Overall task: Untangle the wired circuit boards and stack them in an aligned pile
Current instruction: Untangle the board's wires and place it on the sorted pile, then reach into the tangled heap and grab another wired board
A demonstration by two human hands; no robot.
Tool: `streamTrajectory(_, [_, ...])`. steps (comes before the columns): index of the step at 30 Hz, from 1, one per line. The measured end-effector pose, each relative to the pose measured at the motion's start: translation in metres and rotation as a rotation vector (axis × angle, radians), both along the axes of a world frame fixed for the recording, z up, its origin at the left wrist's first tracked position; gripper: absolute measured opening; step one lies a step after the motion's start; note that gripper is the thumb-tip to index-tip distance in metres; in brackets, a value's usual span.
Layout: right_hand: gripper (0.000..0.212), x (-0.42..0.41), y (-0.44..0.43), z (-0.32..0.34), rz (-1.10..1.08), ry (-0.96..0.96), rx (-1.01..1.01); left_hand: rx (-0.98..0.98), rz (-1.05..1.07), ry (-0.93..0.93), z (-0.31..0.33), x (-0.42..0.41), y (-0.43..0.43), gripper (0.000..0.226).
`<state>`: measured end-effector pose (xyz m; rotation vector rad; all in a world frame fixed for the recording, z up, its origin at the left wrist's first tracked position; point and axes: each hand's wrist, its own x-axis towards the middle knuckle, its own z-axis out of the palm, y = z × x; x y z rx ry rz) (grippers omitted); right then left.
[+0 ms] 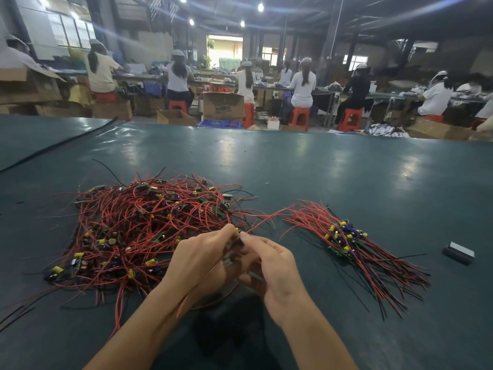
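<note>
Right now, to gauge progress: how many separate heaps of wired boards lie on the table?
2: a large tangled heap beyond and left of the left hand, and a smaller aligned pile right of the right hand. Both hands pinch another board, mostly hidden.

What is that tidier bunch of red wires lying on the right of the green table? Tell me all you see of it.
The tidy bundle of red- and black-wired circuit boards lies on the dark green table. Small green boards carrying yellow and blue cylindrical parts cluster at its middle; thin wires fan out parallel, up-left and down-right. A few red wires arc leftward toward the big tangled heap. The left hand and right hand, pinching another wired board, do not touch it.
</note>
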<state>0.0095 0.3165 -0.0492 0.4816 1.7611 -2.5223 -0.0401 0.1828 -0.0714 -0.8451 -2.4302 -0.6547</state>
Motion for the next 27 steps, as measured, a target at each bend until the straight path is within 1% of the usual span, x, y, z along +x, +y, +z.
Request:
streamTrajectory(3, [0.013,-0.002,0.005,0.0,-0.023,0.032,-0.055,0.03,-0.029,-0.087,-0.003,-0.007,-0.007,0.04])
streamTrajectory(6, [0.01,-0.006,0.015,0.01,-0.102,0.112,-0.196,-0.011,-0.026,-0.131,-0.008,-0.013,-0.014,0.043])
streamTrajectory(8, [0.006,-0.007,0.031,0.023,-0.149,0.162,-0.292,-0.047,0.017,-0.141,-0.011,-0.016,-0.016,0.036])
streamTrajectory(9, [0.007,-0.008,0.042,0.03,-0.171,0.175,-0.297,-0.057,0.026,-0.143,-0.013,-0.017,-0.016,0.03])
streamTrajectory(10, [0.011,-0.01,0.053,0.037,-0.188,0.174,-0.262,-0.064,0.028,-0.145,-0.014,-0.018,-0.016,0.025])
streamTrajectory(12, [0.014,-0.014,0.074,0.05,-0.222,0.145,-0.079,-0.081,0.037,-0.157,-0.017,-0.02,-0.017,0.019])
streamTrajectory(14, [0.013,-0.019,0.094,0.059,-0.266,0.106,0.214,-0.086,0.055,-0.169,-0.019,-0.021,-0.018,0.019])
streamTrajectory(15, [0.014,-0.023,0.104,0.061,-0.292,0.087,0.412,-0.079,0.062,-0.168,-0.021,-0.021,-0.017,0.021])
streamTrajectory(17, [0.014,-0.03,0.124,0.061,-0.314,0.004,0.906,-0.062,0.056,-0.146,-0.023,-0.019,-0.013,0.026])
streamTrajectory(18, [0.015,-0.034,0.131,0.059,-0.314,-0.083,1.161,-0.059,0.042,-0.136,-0.024,-0.018,-0.011,0.03])
streamTrajectory(19, [0.015,-0.036,0.136,0.055,-0.307,-0.184,1.369,-0.066,0.022,-0.135,-0.025,-0.016,-0.007,0.036])
streamTrajectory(20, [0.016,-0.038,0.139,0.05,-0.297,-0.271,1.508,-0.089,0.0,-0.146,-0.026,-0.014,-0.003,0.044])
streamTrajectory(21, [0.018,-0.04,0.141,0.044,-0.285,-0.33,1.595,-0.126,-0.016,-0.164,-0.028,-0.012,0.001,0.051])
streamTrajectory(23, [0.022,-0.041,0.14,0.029,-0.272,-0.377,1.69,-0.203,-0.025,-0.181,-0.031,-0.01,0.006,0.058])
streamTrajectory(25, [0.024,-0.041,0.139,0.016,-0.287,-0.371,1.753,-0.243,-0.016,-0.172,-0.033,-0.009,0.009,0.058])
streamTrajectory(27, [0.025,-0.039,0.137,0.01,-0.317,-0.351,1.806,-0.24,-0.007,-0.166,-0.032,-0.01,0.009,0.056])
